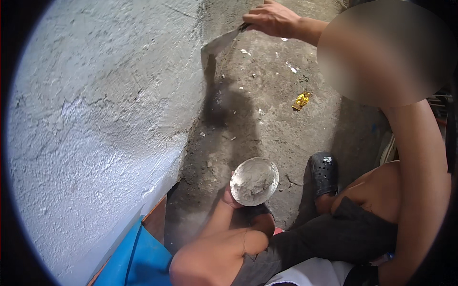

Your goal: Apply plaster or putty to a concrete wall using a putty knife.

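My left hand (231, 197) grips the near left side of a shallow round bowl (234, 182) from below, low above the floor. Pale grey powdery or pasty material (255, 183) covers the bowl's inside. At the far end of the wall, my right hand (271, 19) is closed round the dark handle of a putty knife (223, 44). Its wide, flat blade points left and down toward the foot of the wall. Whether the blade touches the wall, I cannot tell. A round blur hides part of my right arm.
A rough grey-white plastered wall (109, 109) rises on the left. Crumpled gold foil (301, 101) and white flecks lie on the concrete floor (276, 133). A blue sheet (148, 252) is at the lower left. My black clog (324, 172) stands right of the bowl.
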